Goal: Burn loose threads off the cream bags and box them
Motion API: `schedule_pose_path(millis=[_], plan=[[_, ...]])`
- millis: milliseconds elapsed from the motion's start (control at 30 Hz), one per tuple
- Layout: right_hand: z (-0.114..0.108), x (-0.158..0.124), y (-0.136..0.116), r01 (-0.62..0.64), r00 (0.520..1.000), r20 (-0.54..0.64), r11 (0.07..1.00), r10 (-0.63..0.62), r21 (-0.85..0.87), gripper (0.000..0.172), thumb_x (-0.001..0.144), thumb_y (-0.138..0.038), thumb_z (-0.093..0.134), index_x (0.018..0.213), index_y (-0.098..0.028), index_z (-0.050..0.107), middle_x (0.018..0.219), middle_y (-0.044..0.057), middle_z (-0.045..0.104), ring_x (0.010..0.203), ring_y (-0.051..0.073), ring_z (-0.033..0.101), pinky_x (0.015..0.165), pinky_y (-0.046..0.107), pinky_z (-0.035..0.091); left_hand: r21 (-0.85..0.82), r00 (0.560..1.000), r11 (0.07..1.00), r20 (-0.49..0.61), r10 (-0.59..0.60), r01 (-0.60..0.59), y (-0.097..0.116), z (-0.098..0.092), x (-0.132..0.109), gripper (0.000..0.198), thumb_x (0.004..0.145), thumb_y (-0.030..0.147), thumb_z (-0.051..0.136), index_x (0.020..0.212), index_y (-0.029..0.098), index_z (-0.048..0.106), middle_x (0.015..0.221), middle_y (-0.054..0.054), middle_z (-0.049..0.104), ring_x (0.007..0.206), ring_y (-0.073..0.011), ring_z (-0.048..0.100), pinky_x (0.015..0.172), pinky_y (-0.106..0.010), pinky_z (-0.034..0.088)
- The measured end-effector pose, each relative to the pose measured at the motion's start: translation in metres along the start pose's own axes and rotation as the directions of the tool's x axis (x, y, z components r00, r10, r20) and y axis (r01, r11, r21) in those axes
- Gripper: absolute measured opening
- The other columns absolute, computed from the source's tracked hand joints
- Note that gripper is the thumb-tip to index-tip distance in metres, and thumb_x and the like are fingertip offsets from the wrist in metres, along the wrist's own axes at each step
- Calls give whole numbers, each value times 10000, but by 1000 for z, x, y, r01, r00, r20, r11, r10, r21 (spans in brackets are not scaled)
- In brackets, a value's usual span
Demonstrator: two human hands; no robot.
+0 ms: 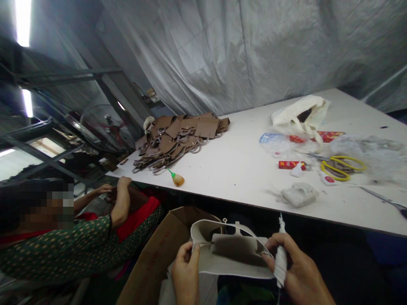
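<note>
A small pale grey bag (229, 252) with an open mouth and a flap is held low in front of me, below the table's edge. My left hand (186, 271) pinches its left rim, fingers closed. My right hand (297, 271) grips its right rim and also holds a small white glue tube (281, 258), its nozzle pointing up.
A white table (241, 169) carries a heap of brown leather pieces with metal rings (178, 137), a small glue bottle (176, 178), yellow scissors (340, 167), a cloth bag (302, 112), red packets and plastic wrap. An open cardboard box (152, 262) stands below. A person in green (73, 245) bends at left.
</note>
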State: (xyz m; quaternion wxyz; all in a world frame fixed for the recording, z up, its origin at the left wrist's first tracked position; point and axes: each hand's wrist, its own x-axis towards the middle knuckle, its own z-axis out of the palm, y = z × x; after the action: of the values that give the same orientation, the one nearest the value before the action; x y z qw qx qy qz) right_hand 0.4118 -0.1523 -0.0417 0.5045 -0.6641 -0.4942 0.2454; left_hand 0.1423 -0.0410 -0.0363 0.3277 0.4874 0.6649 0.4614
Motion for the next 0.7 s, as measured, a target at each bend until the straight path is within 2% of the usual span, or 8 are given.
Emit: schedule_pose_path(millis=[133,233,300,433,567,700], plan=[[1,-3,-7,-6,1000,-14,1000,6,27,149,910,-388,666,873,-247,637,635,-60,605,528,123,575,478,159,455,184,993,981,113,42,-63,8,-6,5,442,747,605,690,842,176,734,798,-73,771,810,-288,705,737,-312,502],[0,-4,-10,-20,1000,3,999,20,46,170,920,-405,663,873,-244,638,638,-57,609,526,123,568,469,160,443,389,973,907,217,79,-161,14,-16,10,359,792,549,609,695,211,678,675,-32,708,709,-245,662,673,-283,446],[0,-5,-11,-28,999,25,998,27,56,165,914,-401,670,876,-243,645,635,-56,614,528,124,576,477,158,454,478,955,854,290,65,-203,15,-23,15,319,800,498,584,662,220,657,642,-21,680,683,-228,637,649,-275,409],[1,-5,-11,-35,998,48,997,32,66,164,901,-399,676,861,-242,655,643,-49,632,545,131,597,491,158,470,442,919,890,387,-75,-113,6,-33,22,316,741,494,593,672,197,676,662,-40,682,708,-239,641,626,-275,403],[1,-6,-14,-29,998,64,997,25,68,186,914,-422,664,873,-241,652,673,-42,642,565,136,607,512,164,484,404,876,915,437,-205,13,-12,-34,19,393,722,565,532,615,195,608,572,-36,620,564,-216,605,511,-274,387],[1,-7,-14,6,996,91,998,-12,65,182,936,-417,647,906,-237,640,707,-39,640,576,132,607,529,167,488,399,814,910,487,-316,114,-29,-35,12,471,659,642,595,578,179,622,465,-41,585,416,-200,548,423,-277,364]])
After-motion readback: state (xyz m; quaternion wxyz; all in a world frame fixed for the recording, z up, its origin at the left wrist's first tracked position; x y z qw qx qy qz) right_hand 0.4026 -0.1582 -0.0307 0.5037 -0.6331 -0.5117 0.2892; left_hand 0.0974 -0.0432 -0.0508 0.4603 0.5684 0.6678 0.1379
